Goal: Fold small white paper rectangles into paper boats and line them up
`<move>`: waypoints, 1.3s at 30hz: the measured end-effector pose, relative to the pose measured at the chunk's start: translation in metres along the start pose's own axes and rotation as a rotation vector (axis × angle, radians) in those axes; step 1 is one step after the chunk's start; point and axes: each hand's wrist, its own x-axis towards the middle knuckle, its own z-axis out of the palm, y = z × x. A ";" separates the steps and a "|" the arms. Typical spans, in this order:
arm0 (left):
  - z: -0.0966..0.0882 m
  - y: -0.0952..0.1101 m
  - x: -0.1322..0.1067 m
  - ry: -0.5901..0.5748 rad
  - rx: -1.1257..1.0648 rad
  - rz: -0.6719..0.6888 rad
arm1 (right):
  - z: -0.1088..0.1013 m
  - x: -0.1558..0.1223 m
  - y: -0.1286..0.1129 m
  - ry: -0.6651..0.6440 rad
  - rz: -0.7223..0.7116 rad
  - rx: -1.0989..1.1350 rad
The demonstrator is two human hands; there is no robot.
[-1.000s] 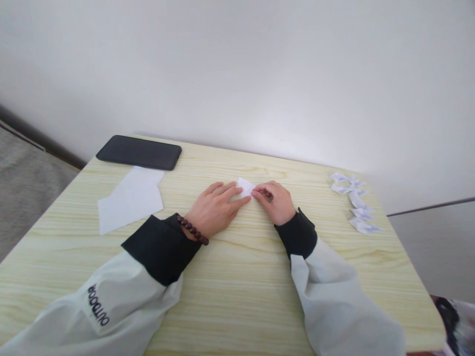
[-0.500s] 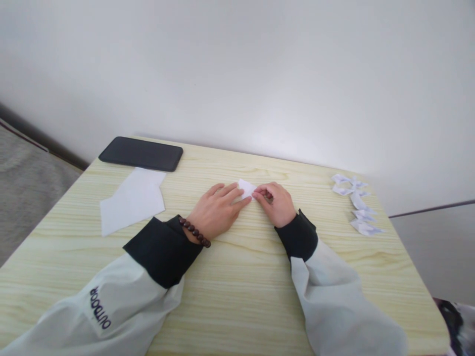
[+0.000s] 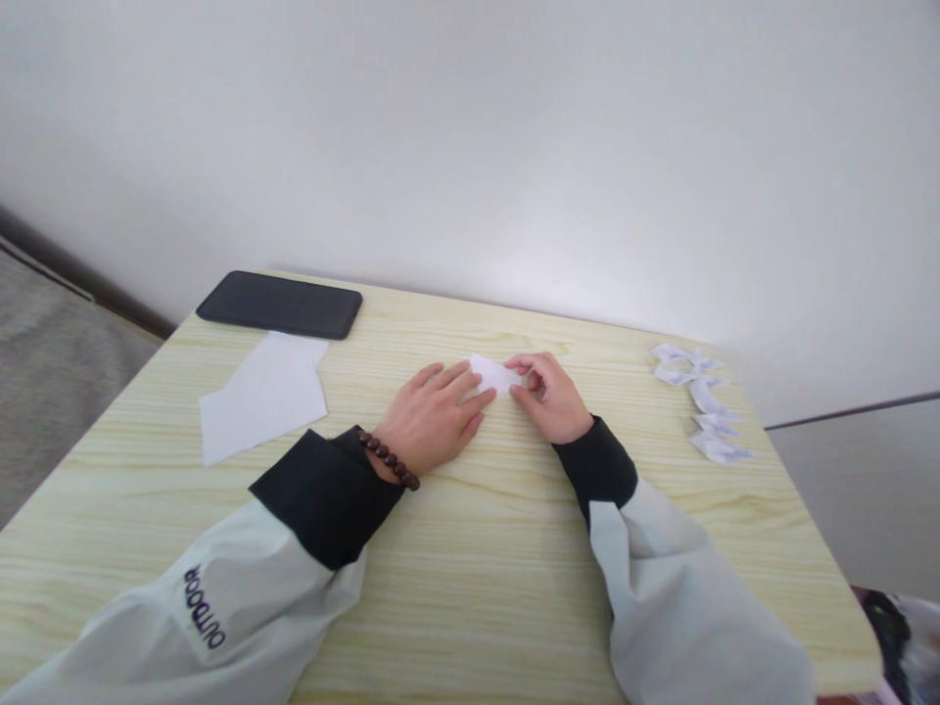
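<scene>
A small white folded paper (image 3: 494, 375) lies in the middle of the light wooden table (image 3: 470, 548). My left hand (image 3: 433, 416) rests flat on the paper's left part, fingers stretched out and pressing it down; a brown bead bracelet sits on that wrist. My right hand (image 3: 549, 397) is curled at the paper's right edge, thumb and fingertips pinching it.
A black phone (image 3: 280, 305) lies at the table's far left corner. A flat white paper sheet (image 3: 262, 397) lies just in front of it. Several small folded white paper pieces (image 3: 697, 401) lie near the right edge. A white wall rises behind the table.
My right hand has shifted slightly right and its fingers have opened a little around the paper's right edge, showing more of the paper. My left hand has stayed pressing in place.
</scene>
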 end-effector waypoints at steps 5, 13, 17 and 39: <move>0.000 0.001 0.001 -0.014 0.003 -0.004 | -0.002 0.000 0.004 0.013 0.032 0.064; 0.000 0.001 0.001 0.002 -0.005 0.002 | 0.003 0.000 -0.001 0.015 0.038 -0.006; -0.001 -0.003 -0.001 0.020 -0.018 0.046 | -0.001 0.001 0.001 0.008 0.022 0.014; -0.003 -0.002 -0.002 0.039 -0.006 0.043 | 0.005 -0.001 -0.008 0.004 0.110 -0.154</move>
